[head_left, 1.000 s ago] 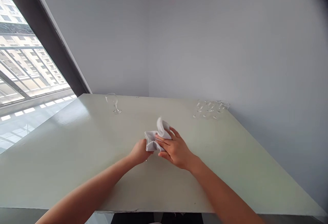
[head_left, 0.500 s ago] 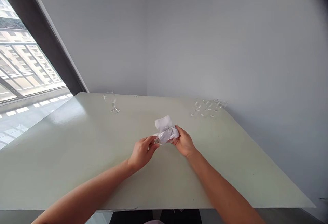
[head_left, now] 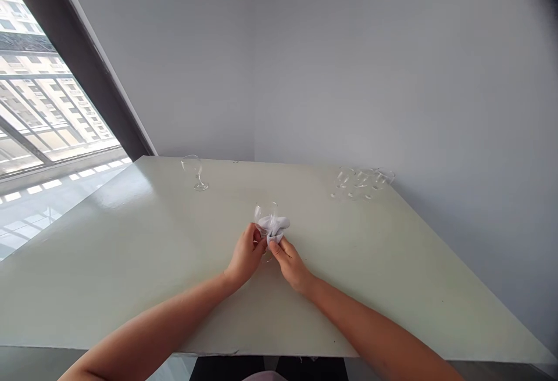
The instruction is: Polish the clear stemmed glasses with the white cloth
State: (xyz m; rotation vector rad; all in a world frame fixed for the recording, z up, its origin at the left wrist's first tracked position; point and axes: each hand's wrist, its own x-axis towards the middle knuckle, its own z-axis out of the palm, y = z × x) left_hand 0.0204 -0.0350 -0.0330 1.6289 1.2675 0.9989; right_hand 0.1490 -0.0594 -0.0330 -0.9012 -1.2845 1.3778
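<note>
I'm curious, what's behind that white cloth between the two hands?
A clear glass rises behind the white cloth, held by the left hand and right hand; its covered part cannot be seen.

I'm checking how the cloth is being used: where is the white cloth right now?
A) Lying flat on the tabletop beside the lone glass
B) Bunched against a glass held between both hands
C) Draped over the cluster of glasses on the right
B: the white cloth is bunched against the clear stemmed glass, which sits between the left hand and the right hand.
</note>
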